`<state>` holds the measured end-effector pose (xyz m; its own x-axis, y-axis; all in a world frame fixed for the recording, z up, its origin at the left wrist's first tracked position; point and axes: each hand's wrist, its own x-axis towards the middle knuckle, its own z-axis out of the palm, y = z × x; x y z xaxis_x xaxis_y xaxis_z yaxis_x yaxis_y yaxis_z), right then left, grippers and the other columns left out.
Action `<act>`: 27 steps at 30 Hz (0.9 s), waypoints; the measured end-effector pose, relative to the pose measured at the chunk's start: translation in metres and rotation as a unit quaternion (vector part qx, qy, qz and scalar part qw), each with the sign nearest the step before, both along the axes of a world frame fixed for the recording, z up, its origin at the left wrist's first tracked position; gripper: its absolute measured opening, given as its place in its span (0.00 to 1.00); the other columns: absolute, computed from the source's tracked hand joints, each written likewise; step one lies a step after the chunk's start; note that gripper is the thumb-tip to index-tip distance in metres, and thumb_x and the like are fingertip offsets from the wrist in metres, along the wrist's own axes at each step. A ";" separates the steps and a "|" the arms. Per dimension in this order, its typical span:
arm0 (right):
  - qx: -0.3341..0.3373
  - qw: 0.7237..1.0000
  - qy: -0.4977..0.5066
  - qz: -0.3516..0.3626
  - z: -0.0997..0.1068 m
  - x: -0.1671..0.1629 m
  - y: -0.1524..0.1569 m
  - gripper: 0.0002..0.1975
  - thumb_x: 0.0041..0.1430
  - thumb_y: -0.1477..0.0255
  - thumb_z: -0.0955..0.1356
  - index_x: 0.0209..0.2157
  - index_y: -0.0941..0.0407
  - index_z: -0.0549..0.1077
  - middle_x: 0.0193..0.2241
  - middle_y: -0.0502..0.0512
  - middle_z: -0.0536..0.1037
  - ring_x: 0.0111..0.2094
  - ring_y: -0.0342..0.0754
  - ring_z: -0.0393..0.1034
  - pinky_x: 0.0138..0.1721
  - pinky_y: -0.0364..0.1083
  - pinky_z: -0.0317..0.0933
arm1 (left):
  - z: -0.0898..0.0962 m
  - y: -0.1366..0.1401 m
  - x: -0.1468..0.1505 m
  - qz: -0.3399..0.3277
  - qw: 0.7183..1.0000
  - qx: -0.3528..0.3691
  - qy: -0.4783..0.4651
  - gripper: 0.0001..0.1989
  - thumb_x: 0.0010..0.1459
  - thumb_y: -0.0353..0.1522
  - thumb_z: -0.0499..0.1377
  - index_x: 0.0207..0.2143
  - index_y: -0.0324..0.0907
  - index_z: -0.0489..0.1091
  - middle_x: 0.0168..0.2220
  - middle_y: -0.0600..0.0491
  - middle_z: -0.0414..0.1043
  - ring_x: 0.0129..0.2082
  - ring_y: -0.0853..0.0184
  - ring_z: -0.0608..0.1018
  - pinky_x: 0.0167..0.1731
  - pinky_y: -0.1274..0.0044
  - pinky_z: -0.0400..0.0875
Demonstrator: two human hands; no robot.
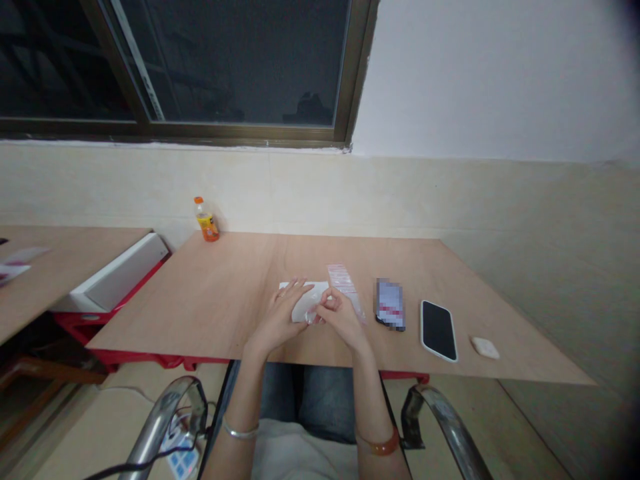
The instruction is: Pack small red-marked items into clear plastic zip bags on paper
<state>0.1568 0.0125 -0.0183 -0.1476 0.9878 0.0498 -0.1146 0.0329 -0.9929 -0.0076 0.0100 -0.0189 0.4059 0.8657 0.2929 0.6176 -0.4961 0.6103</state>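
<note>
Take a clock face on the table, with the white paper at its centre and the person at six o'clock.

Just past nine o'clock, well apart, a white box [120,277] stands beside a second table [75,257]. Between ten and eleven, near the wall, an orange-capped bottle [207,221] stands upright at the far edge of the main table [240,287].

At the centre, the left hand [287,307] lies on the left part of the white paper [302,311], fingers spread and straight, not closed around anything I can make out. A small piece of clear plastic [312,314] lies at the paper's near right part, between the hands. The right hand [341,315] has thumb and forefinger drawn together in a narrow pinch, apparently on that plastic; its exact edge is too small to tell.

Between one and two o'clock, just beyond the right hand, is a clear sheet with reddish lines [341,277]. At three lies a phone with a lit, blurred screen [391,307]; just past it, a white-edged phone [439,331]; near four, a small white case [485,347].

I judge the step in hand to be fine fingering of the plastic; the next move calls for a steady left palm and a light, exact right pinch.
</note>
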 end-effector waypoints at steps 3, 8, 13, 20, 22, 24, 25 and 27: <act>0.000 1.000 -0.001 0.021 -0.004 0.000 0.000 0.12 0.44 0.71 0.68 0.27 0.53 0.58 0.21 0.44 0.73 0.20 0.41 0.66 0.21 0.39 0.58 | -0.007 0.003 -0.005 -0.004 0.999 -0.038 -0.020 0.34 0.46 0.29 0.62 0.57 0.50 0.59 0.59 0.50 0.60 0.61 0.59 0.59 0.59 0.63 0.49; 0.013 0.997 0.001 0.077 -0.016 -0.001 0.001 0.12 0.47 0.70 0.68 0.30 0.53 0.59 0.22 0.43 0.70 0.23 0.41 0.65 0.22 0.38 0.57 | -0.006 0.005 -0.009 -0.032 0.986 -0.117 -0.115 0.40 0.39 0.28 0.66 0.57 0.43 0.59 0.58 0.46 0.62 0.56 0.57 0.66 0.56 0.66 0.58; 0.026 0.998 -0.014 0.059 -0.021 -0.005 0.004 0.13 0.47 0.68 0.69 0.28 0.53 0.59 0.20 0.41 0.65 0.20 0.39 0.61 0.20 0.38 0.55 | -0.006 0.006 -0.009 -0.026 0.980 -0.146 -0.135 0.36 0.38 0.27 0.67 0.53 0.40 0.64 0.53 0.45 0.67 0.51 0.58 0.71 0.53 0.68 0.62; 0.025 0.999 -0.039 -0.016 -0.015 -0.012 0.006 0.13 0.53 0.60 0.65 0.28 0.54 0.61 0.23 0.48 0.73 0.21 0.42 0.66 0.20 0.39 0.55 | -0.005 0.009 -0.013 0.012 0.988 -0.064 -0.138 0.25 0.44 0.36 0.66 0.47 0.43 0.69 0.44 0.50 0.74 0.44 0.61 0.75 0.48 0.70 0.67; 0.040 0.996 -0.058 -0.063 -0.022 -0.010 0.012 0.11 0.55 0.61 0.63 0.31 0.55 0.64 0.27 0.51 0.75 0.23 0.43 0.68 0.21 0.40 0.57 | -0.008 0.011 -0.017 0.055 0.988 -0.045 -0.139 0.23 0.45 0.38 0.65 0.45 0.43 0.69 0.43 0.51 0.74 0.44 0.61 0.75 0.47 0.70 0.68; 0.069 0.985 -0.103 -0.116 -0.035 -0.008 0.020 0.10 0.55 0.64 0.63 0.32 0.56 0.67 0.30 0.54 0.75 0.28 0.46 0.70 0.25 0.42 0.60 | -0.012 0.015 -0.023 0.115 0.982 -0.023 -0.148 0.24 0.46 0.41 0.64 0.45 0.42 0.69 0.45 0.49 0.74 0.46 0.61 0.74 0.49 0.69 0.67; 0.086 0.977 -0.135 -0.141 -0.043 -0.007 0.025 0.09 0.54 0.66 0.63 0.32 0.56 0.68 0.30 0.55 0.75 0.30 0.47 0.70 0.28 0.43 0.62 | -0.014 0.017 -0.026 0.145 0.977 -0.014 -0.154 0.24 0.46 0.41 0.64 0.45 0.41 0.69 0.46 0.48 0.73 0.47 0.60 0.74 0.50 0.69 0.66; 0.114 0.956 -0.203 -0.180 -0.060 -0.007 0.036 0.08 0.53 0.71 0.63 0.33 0.57 0.71 0.31 0.57 0.76 0.33 0.48 0.70 0.33 0.46 0.63 | -0.017 0.021 -0.030 0.188 0.968 -0.008 -0.167 0.24 0.47 0.42 0.63 0.44 0.39 0.69 0.46 0.46 0.73 0.48 0.59 0.73 0.50 0.68 0.65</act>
<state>0.1499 0.0480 -0.0786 0.1478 0.9483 0.2807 0.3374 0.2185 -0.9157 -0.0376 0.0306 -0.0359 -0.0528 0.9393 0.3389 0.5202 -0.2638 0.8123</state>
